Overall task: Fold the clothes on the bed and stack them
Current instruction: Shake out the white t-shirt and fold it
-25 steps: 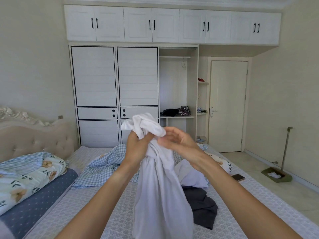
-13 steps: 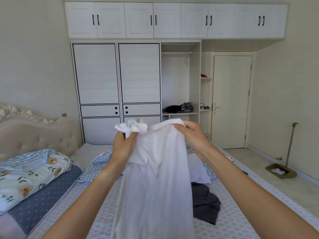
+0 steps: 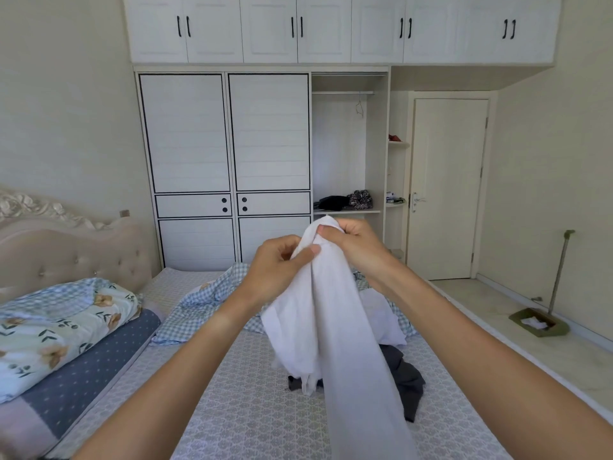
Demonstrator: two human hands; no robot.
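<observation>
A white garment [image 3: 335, 320] hangs in the air over the bed [image 3: 252, 423], gathered into a narrow bunch at its top. My left hand [image 3: 277, 270] pinches the cloth just below that top, thumb on the front. My right hand [image 3: 356, 247] grips the top end, close beside the left hand. On the bed behind the hanging cloth lie a dark grey garment [image 3: 406, 380], another white garment [image 3: 381, 313] and a blue checked cloth [image 3: 205, 300]; the hanging garment hides part of each.
A folded floral quilt [image 3: 63, 323] and a blue dotted pillow [image 3: 86, 370] lie at the left by the headboard [image 3: 66, 250]. A white wardrobe [image 3: 229, 161] stands beyond the bed, a door [image 3: 447, 187] to its right. On the floor at right stand a dustpan [image 3: 537, 322] and broom.
My hands have come together: the garment, held spread between them before, is now bunched at its top. The view has tilted slightly down.
</observation>
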